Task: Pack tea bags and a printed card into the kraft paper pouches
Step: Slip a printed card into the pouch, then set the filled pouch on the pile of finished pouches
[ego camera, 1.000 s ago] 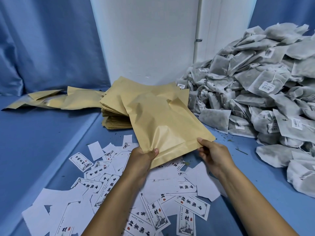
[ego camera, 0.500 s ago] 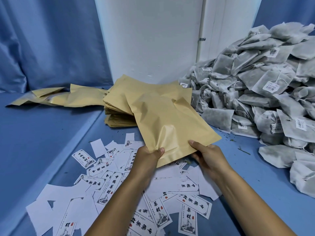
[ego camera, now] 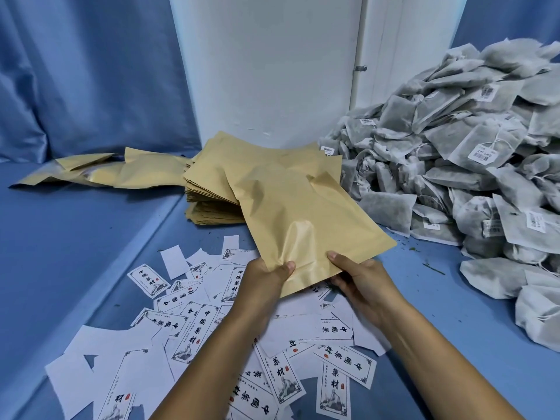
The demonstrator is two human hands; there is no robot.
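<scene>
Head view puts your two hands at the middle of the frame, both gripping the near edge of one kraft pouch [ego camera: 303,219]. Your left hand [ego camera: 266,280] pinches that edge with the thumb on top and the fingers curled beneath, and your right hand [ego camera: 360,277] pinches it just beside, thumb on top as well. From your hands the pouch runs up toward 12 o'clock, tilted, its far end overlapping the stack of flat pouches [ego camera: 212,192] that lies at about 11 o'clock. A few more pouches [ego camera: 100,174] lie loose at 10 o'clock on the raised blue ledge [ego camera: 75,237]; I count roughly three, though they overlap too much to be sure. The stack holds too many to count. Printed cards [ego camera: 194,331] are scattered under and around your forearms from 6 to 9 o'clock, some face up, some blank side up, well over a dozen. The heap of tea bags [ego camera: 454,165] rises at 2 o'clock, dozens deep, several showing small white barcode tags.
</scene>
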